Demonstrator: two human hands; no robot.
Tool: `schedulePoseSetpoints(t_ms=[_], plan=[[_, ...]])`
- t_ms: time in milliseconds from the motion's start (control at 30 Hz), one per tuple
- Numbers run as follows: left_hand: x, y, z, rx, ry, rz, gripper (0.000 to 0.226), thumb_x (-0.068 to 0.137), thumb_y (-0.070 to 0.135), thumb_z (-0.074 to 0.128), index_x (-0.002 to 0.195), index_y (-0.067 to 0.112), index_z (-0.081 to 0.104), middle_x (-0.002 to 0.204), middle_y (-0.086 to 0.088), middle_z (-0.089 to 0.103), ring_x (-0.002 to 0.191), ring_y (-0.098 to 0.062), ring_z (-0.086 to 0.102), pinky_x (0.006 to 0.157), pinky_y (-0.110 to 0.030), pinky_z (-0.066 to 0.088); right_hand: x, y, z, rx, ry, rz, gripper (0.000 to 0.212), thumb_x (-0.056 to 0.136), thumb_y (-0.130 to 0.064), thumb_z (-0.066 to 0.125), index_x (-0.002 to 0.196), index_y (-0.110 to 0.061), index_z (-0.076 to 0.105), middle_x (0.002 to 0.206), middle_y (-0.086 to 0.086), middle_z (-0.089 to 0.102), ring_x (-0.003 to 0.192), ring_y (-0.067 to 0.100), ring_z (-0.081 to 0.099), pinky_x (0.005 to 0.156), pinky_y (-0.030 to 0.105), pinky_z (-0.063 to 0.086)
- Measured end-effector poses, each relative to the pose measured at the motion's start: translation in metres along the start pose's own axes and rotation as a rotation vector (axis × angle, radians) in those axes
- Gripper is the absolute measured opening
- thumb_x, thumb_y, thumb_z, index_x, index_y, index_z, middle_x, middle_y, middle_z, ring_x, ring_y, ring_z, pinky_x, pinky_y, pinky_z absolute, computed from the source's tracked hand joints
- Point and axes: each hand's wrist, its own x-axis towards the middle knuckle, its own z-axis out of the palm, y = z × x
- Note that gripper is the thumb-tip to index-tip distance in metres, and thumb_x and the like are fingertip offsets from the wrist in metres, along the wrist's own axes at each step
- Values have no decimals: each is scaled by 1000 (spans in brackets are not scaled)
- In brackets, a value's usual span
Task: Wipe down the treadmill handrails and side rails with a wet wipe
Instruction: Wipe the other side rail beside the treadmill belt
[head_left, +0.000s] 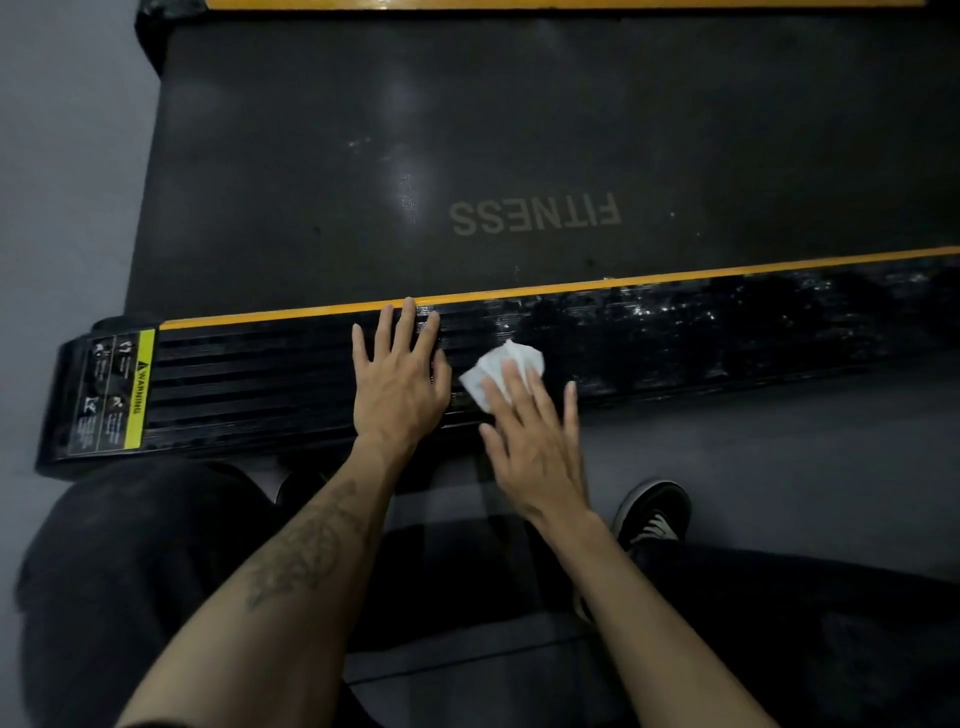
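The near side rail (260, 384) of the treadmill is black and ribbed, with an orange strip along its belt-side edge. My left hand (397, 379) lies flat on the rail, fingers straight and spread. Just to its right, my right hand (530, 436) presses a crumpled white wet wipe (501, 366) onto the rail with straight fingers. The rail to the right of the wipe glistens with wet streaks (675, 317). No handrails are in view.
The dark running belt (467, 156) marked FITNESS lies beyond the rail, and the far rail's orange strip (519, 4) runs along the top edge. A yellow warning label (130, 389) sits at the rail's left end. My knees and a black shoe (652, 514) are on the grey floor.
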Motion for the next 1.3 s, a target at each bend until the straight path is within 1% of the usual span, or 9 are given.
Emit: schedulePoseSetpoints(t_ms=[167, 300, 367, 533, 633, 733, 933, 1133, 1300], plan=[[1, 0, 0, -5, 5, -2, 58, 101, 42, 31, 154, 22, 44, 166, -8, 30, 156, -29, 21, 124, -62, 15, 3, -27, 5, 92, 59, 244, 68, 100, -49, 38, 160, -15, 33, 169, 9, 21, 158, 27, 13, 125, 59, 5], [1, 0, -1, -30, 15, -3, 59, 100, 43, 30, 153, 20, 46, 166, -10, 31, 155, -30, 22, 124, -62, 15, 4, -32, 6, 64, -16, -22, 64, 100, -45, 39, 160, -21, 34, 169, 3, 23, 156, 24, 19, 125, 57, 5], [1, 1, -1, -31, 25, -3, 59, 100, 42, 31, 152, 20, 47, 165, -11, 32, 155, -30, 23, 123, -62, 16, 6, -10, 2, 7, -5, -44, 59, 103, -42, 37, 159, -25, 35, 169, 0, 24, 155, 22, 23, 124, 59, 8], [2, 0, 0, -28, 18, -10, 58, 100, 42, 32, 153, 20, 46, 165, -10, 33, 155, -29, 23, 124, -62, 15, 12, -13, 4, 70, 49, 256, 60, 105, -43, 31, 159, -16, 34, 169, 6, 22, 158, 23, 13, 125, 58, 0], [1, 0, -1, -32, 16, -14, 59, 100, 42, 30, 153, 20, 46, 165, -9, 34, 155, -29, 23, 124, -62, 15, 14, -36, 8, 98, 13, 120, 61, 102, -42, 36, 157, -16, 39, 168, 6, 25, 157, 25, 17, 125, 58, 6], [2, 1, -1, -31, 8, -12, 60, 100, 42, 29, 153, 21, 46, 165, -9, 34, 155, -29, 22, 124, -61, 15, 17, -15, 1, 62, -38, -34, 57, 103, -39, 33, 158, -22, 39, 168, 0, 24, 156, 21, 20, 124, 60, 11], [2, 1, -1, -22, 7, -14, 58, 101, 42, 31, 153, 21, 45, 165, -8, 34, 155, -29, 22, 124, -61, 15, 25, -2, -1, 92, 5, 241, 59, 105, -42, 28, 159, -18, 34, 169, 3, 20, 158, 22, 12, 125, 61, 4], [1, 1, -4, -31, 14, -11, 59, 100, 42, 30, 152, 20, 46, 164, -9, 35, 155, -30, 24, 124, -61, 16, 27, -5, -4, 49, -62, -35, 58, 104, -39, 30, 159, -21, 36, 169, -1, 22, 156, 21, 19, 126, 56, 1], [2, 2, -3, -27, 0, -16, 58, 100, 42, 30, 153, 21, 46, 164, -9, 35, 155, -30, 23, 124, -62, 15, 30, -2, -2, 62, 5, 239, 61, 105, -44, 26, 159, -17, 34, 169, 4, 21, 157, 22, 14, 125, 57, -1]])
